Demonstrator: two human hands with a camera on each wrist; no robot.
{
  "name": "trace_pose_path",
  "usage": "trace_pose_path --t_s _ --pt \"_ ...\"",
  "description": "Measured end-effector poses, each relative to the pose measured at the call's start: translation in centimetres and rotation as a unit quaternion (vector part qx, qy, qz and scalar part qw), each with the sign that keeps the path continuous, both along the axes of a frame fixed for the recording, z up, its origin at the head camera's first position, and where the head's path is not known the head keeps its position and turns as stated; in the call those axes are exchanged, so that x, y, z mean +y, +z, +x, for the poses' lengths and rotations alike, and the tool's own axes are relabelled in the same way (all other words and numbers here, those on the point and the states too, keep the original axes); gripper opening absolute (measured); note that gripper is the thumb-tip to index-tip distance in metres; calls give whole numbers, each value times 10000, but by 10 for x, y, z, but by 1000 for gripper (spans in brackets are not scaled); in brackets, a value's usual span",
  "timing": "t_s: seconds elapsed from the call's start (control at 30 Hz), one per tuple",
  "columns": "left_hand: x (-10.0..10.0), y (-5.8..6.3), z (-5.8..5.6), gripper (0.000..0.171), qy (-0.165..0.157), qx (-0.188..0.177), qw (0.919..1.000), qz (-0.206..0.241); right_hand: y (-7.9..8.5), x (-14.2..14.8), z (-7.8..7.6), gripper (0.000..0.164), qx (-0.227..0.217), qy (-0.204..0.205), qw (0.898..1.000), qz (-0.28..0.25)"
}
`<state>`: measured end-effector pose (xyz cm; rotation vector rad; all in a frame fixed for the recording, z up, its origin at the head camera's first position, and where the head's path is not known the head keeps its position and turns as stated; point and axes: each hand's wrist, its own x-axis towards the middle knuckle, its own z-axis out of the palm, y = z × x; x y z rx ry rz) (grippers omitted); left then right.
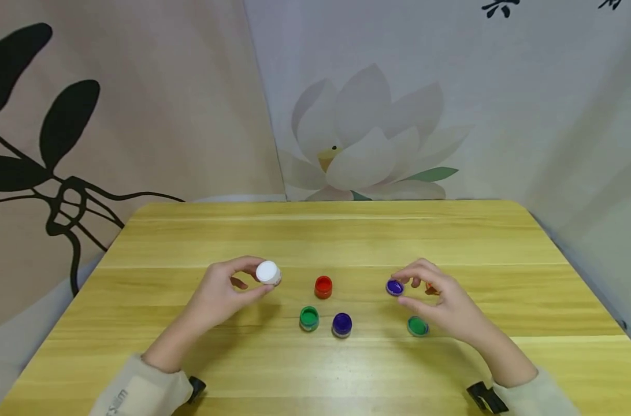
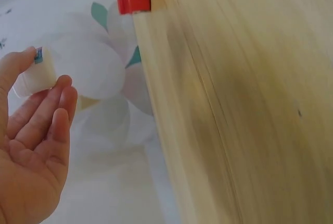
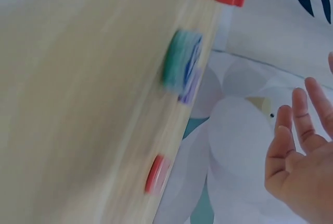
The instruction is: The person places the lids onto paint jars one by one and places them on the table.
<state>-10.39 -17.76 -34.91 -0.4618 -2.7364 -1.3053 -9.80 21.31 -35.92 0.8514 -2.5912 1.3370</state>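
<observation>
Between thumb and fingers, my left hand [image 1: 219,292] holds a small white jar [image 1: 268,273] with a white lid, raised above the table. The left wrist view shows the same jar [image 2: 39,75] pinched near the thumb tip. My right hand [image 1: 435,297] holds nothing; its fingers [image 3: 302,114] are spread in the right wrist view. Below its fingertips lies a purple lid [image 1: 395,287]. A green lid [image 1: 418,326] is beside the thumb, and a red lid [image 3: 157,174] is mostly hidden behind the hand in the head view.
Between the hands stand uncapped paint jars: red [image 1: 323,287], green [image 1: 309,318] and purple [image 1: 342,325]. The wooden table [image 1: 320,242] reaches back to a wall covering [image 1: 378,127] with flower and leaf prints. Black clips [image 1: 487,397] sit at both sleeve cuffs.
</observation>
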Motion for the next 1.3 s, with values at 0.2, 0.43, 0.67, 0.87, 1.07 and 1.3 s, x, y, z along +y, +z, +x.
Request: trace_pose_path --t_s 0.2,0.43,0.67,0.87,1.07,1.3 --pt "-8 -1 -6 33 119 64 9997 -199 -2 16 4 38 119 -42 9998 180" --pt "-17 -12 -22 36 162 -66 9991 -376 -9 29 8 39 -171 -54 9972 720" --pt "-22 -21 -38 37 84 -143 9973 -718 -15 39 7 40 -271 255 9938 1048" --pt "-23 -22 -49 39 -84 -197 9971 -737 -19 46 7 43 -495 330 9884 1399" --pt "-21 -28 -60 37 -133 -149 9958 -891 -20 49 4 42 -737 442 9804 1772" --pt "-19 -34 -70 30 -336 -456 9962 -656 -25 49 2 41 -735 624 9755 1979"
